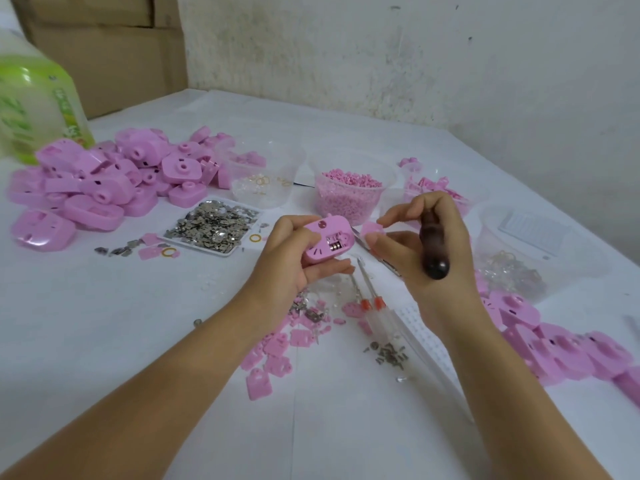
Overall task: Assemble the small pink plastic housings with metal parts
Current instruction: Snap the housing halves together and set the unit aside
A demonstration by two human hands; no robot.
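Left hand [291,261] fingers grip pink housing [325,241]; right hand [440,258] fingers pinch pink piece [371,229] beside its edge.

The green bottle [33,98] is blurred and cut by the left edge. The tip of the dark-handled tool [432,249] is concealed by the right hand [455,268].

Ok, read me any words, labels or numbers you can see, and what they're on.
Green bottle label: white print, too blurred to read.
Pink housing in the left hand: moulded marks only, no legible text.
Dark tool in the right hand: no marking.
Nothing else bears readable text.
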